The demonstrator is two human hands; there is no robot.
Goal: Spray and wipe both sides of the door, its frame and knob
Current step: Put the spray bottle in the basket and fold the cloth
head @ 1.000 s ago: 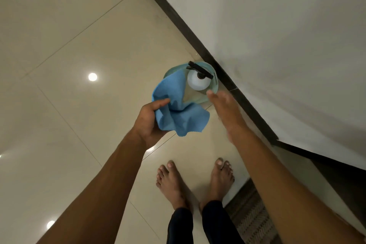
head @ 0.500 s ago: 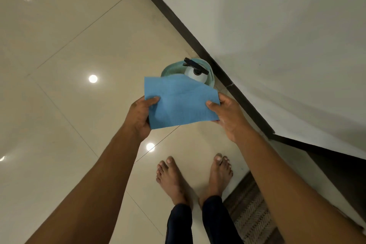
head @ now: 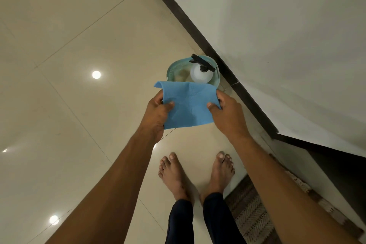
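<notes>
Both hands, left [head: 158,112] and right [head: 225,112], pinch the cloth [head: 189,105] taut between them, likely squaring it for wiping, while the bottle [head: 200,72] waits just beyond in its basket [head: 172,69].

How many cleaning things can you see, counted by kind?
Blue cloth: 1, pinched at its sides by the left hand and the right hand.
Spray bottle: 1, white with a black trigger head, standing in the basket.
Basket: 1, pale green, on the floor by the wall.
Total: 3
</notes>
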